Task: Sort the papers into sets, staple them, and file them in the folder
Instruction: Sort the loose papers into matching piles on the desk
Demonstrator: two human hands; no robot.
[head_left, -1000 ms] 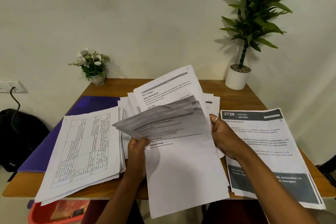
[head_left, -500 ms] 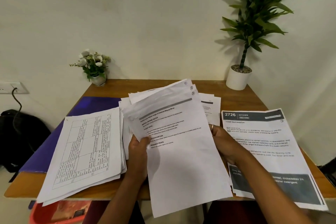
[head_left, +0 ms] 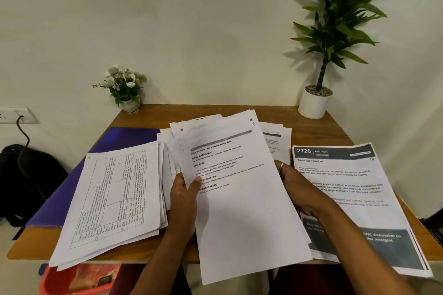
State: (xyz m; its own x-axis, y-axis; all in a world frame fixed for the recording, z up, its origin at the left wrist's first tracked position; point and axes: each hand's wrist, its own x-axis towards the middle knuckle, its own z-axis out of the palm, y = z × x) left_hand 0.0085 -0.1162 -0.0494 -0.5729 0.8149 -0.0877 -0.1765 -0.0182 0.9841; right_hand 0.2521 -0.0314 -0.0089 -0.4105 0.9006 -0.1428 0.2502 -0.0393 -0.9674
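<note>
Flipped-up sheets now lie flat again on the held stack [head_left: 239,211]. Left hand [head_left: 183,195] pinches its left edge, thumb on top. Right hand [head_left: 293,189] grips the right edge, fingers hidden under paper. It hangs over the table [head_left: 335,127] front, between the grid pile [head_left: 112,199] and dishwasher pile [head_left: 347,175]. The purple folder [head_left: 72,182] lies under the grid pile. Risk: top corners are fanned, so a slack grip could let pages slide out and mix sets.
</note>
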